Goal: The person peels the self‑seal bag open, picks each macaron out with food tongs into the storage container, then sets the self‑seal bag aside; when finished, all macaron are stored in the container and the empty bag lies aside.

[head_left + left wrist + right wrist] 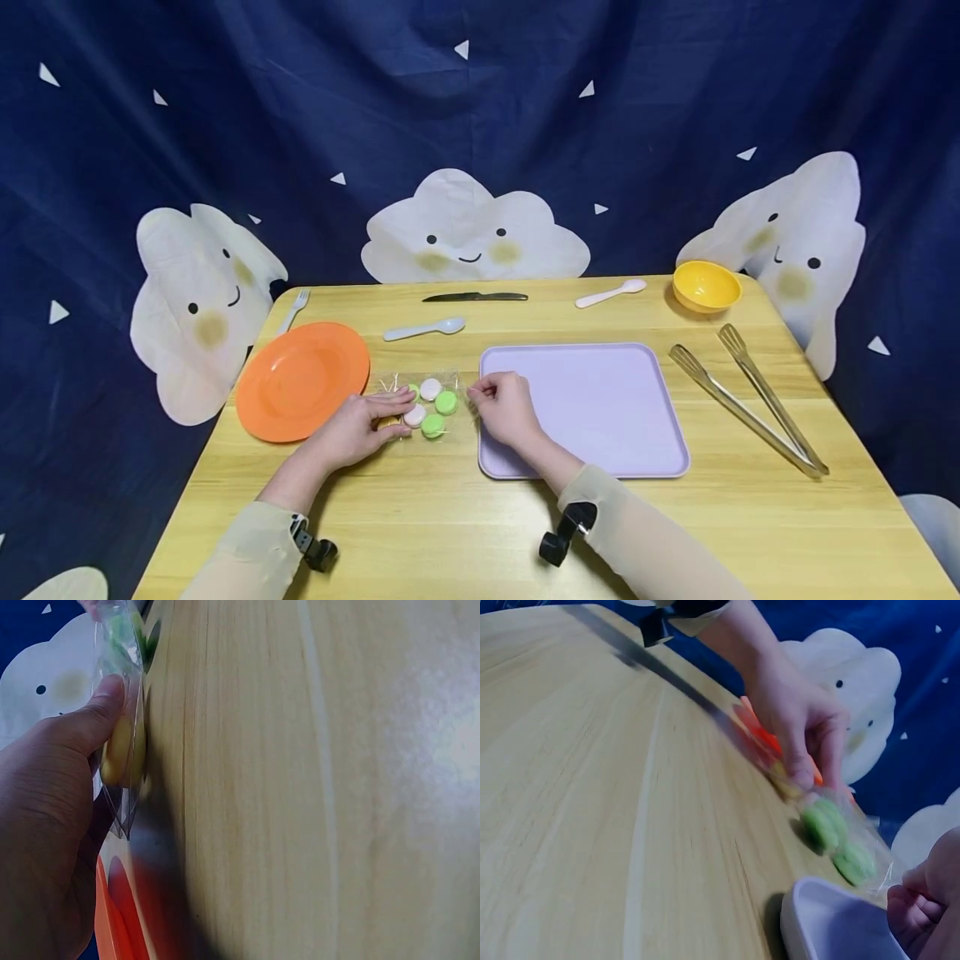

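A clear plastic bag (431,427) of green, white and yellow macarons is between both hands, left of the lilac tray (600,408). At its left end my left hand (363,431) grips the bag. The left wrist view shows the thumb against the clear wrapping (124,750) beside a yellow macaron, the other fingers mostly hidden behind. My right hand (507,408), over the tray's left edge, pinches the bag's right end with curled fingers. In the right wrist view this hand (930,896) is partly cut off at the frame's edge, beside green macarons (826,825).
An orange plate (303,382) lies at left, a fork (295,310) behind it. Farther back are a grey spoon (425,329), a dark knife (476,297) and a pink spoon (611,293). A yellow bowl (705,287) and metal tongs (750,400) are at right.
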Demonstrator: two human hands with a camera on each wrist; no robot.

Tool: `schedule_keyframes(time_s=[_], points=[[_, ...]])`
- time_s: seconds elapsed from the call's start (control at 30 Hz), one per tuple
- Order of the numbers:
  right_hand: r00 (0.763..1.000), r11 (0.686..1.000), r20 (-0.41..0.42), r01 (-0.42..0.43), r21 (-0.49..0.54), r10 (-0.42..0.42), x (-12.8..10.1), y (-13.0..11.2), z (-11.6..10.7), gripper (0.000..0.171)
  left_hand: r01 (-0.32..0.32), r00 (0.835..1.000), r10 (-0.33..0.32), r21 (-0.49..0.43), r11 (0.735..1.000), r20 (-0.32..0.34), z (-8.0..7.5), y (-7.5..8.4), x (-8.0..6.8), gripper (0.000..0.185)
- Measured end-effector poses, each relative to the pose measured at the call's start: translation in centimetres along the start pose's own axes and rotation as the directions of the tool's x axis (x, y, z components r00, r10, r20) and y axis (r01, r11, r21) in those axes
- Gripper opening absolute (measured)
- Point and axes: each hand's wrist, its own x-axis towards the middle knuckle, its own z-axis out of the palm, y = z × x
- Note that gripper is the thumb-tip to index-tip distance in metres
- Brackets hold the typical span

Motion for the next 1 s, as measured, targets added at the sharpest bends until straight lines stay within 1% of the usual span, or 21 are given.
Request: schedule_keyframes(time_s=[0.1,0.23,0.37,0.47,0.57,0.73,0.87,1.0], points=[[1.0,1.0,0.0,-0.014,0.008,0.014,0.0,0.3,-0.2,0.01,0.004,1.0,-0.004,0.002,1.0,-0.004,0.0,0.0,-0.1,0.047],[0.999,1.0,0.05,0.018,-0.011,-0.017,0.6,0.2,0.0,0.007,0.0,1.0,0.001,0.009,1.0,-0.014,0.0,-0.1,-0.2,0.046],[0.995,0.995,0.085,0.065,-0.078,-0.059,1.6,-0.2,0.6,0.009,-0.019,1.0,0.019,0.01,1.0,-0.016,0.1,0.0,-0.1,0.046],[0.994,0.987,0.087,0.081,-0.14,-0.069,2.2,-0.5,1.0,0.008,-0.023,1.0,0.023,0.003,1.0,-0.018,0.1,0.1,0.0,0.046],[0.997,0.984,0.063,0.063,-0.168,-0.053,2.5,-0.5,1.0,0.01,-0.019,1.0,0.019,0.003,1.0,-0.018,0.1,0.0,0.0,0.047],[1.0,0.991,-0.006,0.021,-0.135,-0.022,2.0,0.0,0.5,0.01,-0.017,1.0,0.017,0.015,1.0,-0.014,0.2,-0.2,-0.1,0.047],[0.998,0.993,-0.059,0.025,-0.113,-0.032,1.6,0.6,-0.1,0.011,-0.024,1.0,0.024,0.015,1.0,-0.02,0.3,-0.3,-0.1,0.047],[0.997,0.992,-0.058,0.052,-0.112,-0.058,1.4,1.3,-0.7,0.011,-0.021,1.0,0.021,0.012,1.0,-0.023,0.3,-0.3,0.0,0.047]])
